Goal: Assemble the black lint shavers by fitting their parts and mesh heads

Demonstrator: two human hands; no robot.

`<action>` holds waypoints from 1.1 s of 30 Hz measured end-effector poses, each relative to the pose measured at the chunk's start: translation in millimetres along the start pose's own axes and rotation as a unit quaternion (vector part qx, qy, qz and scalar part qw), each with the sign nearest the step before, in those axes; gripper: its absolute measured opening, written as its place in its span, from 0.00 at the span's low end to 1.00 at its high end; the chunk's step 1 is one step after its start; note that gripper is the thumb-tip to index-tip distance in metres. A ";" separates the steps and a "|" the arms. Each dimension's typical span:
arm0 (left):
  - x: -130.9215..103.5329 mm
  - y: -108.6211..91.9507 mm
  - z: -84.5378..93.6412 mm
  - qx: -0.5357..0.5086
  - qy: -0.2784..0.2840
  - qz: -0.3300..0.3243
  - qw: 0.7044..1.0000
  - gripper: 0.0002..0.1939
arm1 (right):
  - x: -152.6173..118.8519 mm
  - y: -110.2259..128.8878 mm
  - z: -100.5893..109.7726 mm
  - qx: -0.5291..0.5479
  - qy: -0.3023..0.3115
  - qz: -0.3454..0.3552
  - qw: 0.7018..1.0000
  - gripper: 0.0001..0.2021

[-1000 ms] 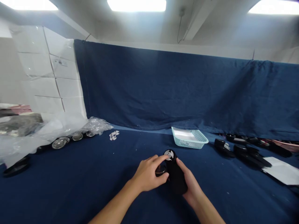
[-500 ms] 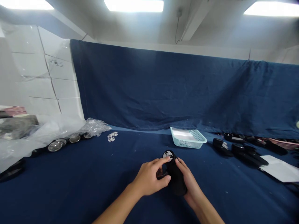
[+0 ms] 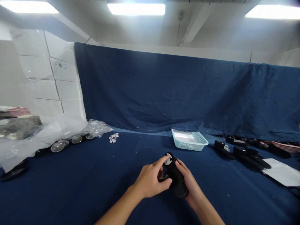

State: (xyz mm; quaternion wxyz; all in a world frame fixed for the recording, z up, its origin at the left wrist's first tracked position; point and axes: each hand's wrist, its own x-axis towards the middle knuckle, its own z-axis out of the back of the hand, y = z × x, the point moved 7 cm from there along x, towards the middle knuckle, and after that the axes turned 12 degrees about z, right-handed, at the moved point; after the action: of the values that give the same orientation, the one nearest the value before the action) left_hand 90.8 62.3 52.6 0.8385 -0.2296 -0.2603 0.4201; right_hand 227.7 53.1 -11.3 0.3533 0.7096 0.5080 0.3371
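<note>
1. Right hand (image 3: pixel 191 187): fingers clamped around the body of the black device (image 3: pixel 179 184), held just above or on the near bench (image 3: pixel 131 153); contact cannot be confirmed.
2. Left hand (image 3: pixel 150 180): index finger and thumb apart, with a dark round part (image 3: pixel 163 177) between them; whether the hidden fingers grip it cannot be told.
3. Left index fingertip touches the patterned disc (image 3: pixel 167 162) at the device's far end. Judgement: sound handling calls for a steady body and even, centred fingertip pressure.
4. Further off: black units (image 3: pixel 249 159) right, loose discs (image 3: pixel 113 137) left, blue basket (image 3: pixel 190 146) between.
</note>
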 end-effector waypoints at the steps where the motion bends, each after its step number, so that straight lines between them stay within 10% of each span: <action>1: 0.3 0.3 0.1 0.004 0.003 0.001 1.000 0.39 | -0.3 1.5 -0.2 -0.002 0.001 0.003 1.000 0.23; 19: 0.0 3.7 -3.5 -0.027 0.026 0.018 0.999 0.37 | -3.4 9.6 -2.7 -0.046 0.011 0.032 0.998 0.22; 33: 0.6 21.4 29.7 -0.095 -0.147 0.005 0.985 0.27 | -8.4 -11.3 -5.7 -0.022 0.001 -0.071 0.997 0.24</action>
State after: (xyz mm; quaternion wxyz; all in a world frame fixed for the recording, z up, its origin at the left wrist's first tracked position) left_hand 60.0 79.4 62.3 0.7633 -0.2457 -0.4180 0.4271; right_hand 215.3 48.6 -18.8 0.3912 0.6636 0.5498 0.3229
